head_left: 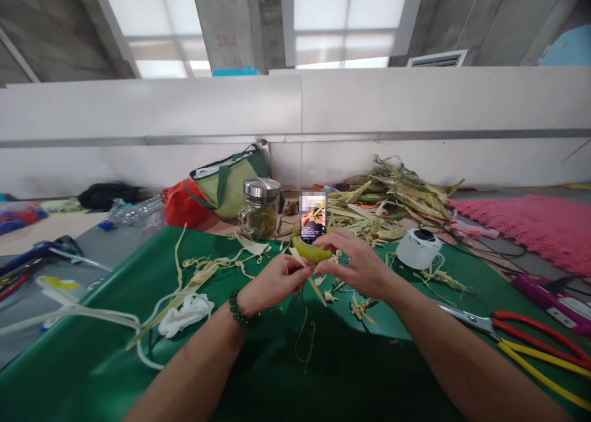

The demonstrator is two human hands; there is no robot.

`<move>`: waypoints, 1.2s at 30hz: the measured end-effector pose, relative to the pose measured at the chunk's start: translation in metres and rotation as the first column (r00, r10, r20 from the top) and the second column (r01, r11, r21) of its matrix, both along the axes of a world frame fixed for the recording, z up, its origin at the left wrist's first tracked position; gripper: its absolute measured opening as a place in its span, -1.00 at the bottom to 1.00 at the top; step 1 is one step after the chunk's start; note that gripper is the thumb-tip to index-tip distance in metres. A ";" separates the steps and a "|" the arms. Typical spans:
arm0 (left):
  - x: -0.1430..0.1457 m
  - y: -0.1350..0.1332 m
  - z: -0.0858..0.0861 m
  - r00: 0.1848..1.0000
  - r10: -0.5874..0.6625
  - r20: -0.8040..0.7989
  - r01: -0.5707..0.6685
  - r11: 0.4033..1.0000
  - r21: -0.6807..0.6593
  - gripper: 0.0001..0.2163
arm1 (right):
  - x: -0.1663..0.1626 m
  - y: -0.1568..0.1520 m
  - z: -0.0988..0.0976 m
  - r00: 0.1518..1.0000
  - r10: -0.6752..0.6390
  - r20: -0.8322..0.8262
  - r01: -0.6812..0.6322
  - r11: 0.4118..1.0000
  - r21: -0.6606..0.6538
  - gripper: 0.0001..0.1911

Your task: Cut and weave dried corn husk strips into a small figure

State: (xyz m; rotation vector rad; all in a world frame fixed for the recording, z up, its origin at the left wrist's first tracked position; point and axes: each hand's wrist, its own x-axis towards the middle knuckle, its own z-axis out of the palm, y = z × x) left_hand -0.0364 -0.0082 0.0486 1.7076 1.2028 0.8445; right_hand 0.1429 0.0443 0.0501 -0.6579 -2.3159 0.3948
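Both my hands meet over a green sheet (138, 348) on the table. My left hand (272, 281), with a dark bead bracelet at the wrist, pinches the near end of a folded yellow-green leaf strip (310, 251). My right hand (360, 263) closes its fingers over the strip's far end. Pale strip ends hang down between the hands. A phone (313, 217) stands upright just behind the strip, its screen lit.
Pale leaf scraps (194, 274) and a white crumpled bit (184, 311) lie left. A lidded glass jar (261, 207), a green bag (226, 182), a heap of husks (392, 200), a white twine spool (418, 247) and red-and-yellow scissors (517, 336) surround the work area.
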 end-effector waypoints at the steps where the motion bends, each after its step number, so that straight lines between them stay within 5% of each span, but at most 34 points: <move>1: 0.002 0.000 -0.002 1.000 -0.009 -0.019 0.009 0.999 0.050 -0.73 | -0.002 -0.003 -0.001 1.000 0.018 0.013 -0.019 0.998 0.061 -0.69; 8: 0.016 0.001 -0.025 0.994 -0.023 -0.106 0.050 0.964 0.262 -0.78 | -0.015 -0.020 -0.012 0.990 0.134 0.044 -0.140 0.956 0.259 -0.74; 14: 0.018 0.003 -0.026 0.993 0.116 -0.017 -0.106 0.954 0.279 -0.80 | -0.018 -0.025 -0.012 0.980 0.166 -0.113 -0.122 0.938 0.326 -0.76; 17: 0.013 0.005 -0.018 0.977 0.143 0.158 -0.152 0.987 0.047 -0.75 | -0.013 -0.016 -0.006 0.978 -0.033 -0.204 0.060 0.990 0.128 -0.80; 20: 0.009 0.006 -0.011 0.891 0.217 0.398 -0.144 0.968 -0.205 -0.59 | -0.007 -0.004 -0.004 0.968 -0.216 -0.127 0.183 0.956 -0.230 -0.67; 23: 0.007 0.004 -0.007 0.800 0.226 0.556 -0.079 0.958 -0.276 -0.50 | -0.008 0.001 -0.006 0.997 -0.063 -0.040 0.028 0.816 -0.578 -0.53; 26: 0.008 0.003 -0.006 0.805 0.183 0.565 -0.052 0.970 -0.239 -0.55 | -0.011 -0.002 -0.008 0.994 0.077 -0.079 -0.110 0.743 -0.660 -0.56; 36: 0.008 0.000 -0.010 0.926 0.259 0.275 -0.294 0.951 0.094 -0.78 | -0.008 -0.010 -0.003 0.994 0.053 0.094 -0.023 0.956 -0.293 -0.67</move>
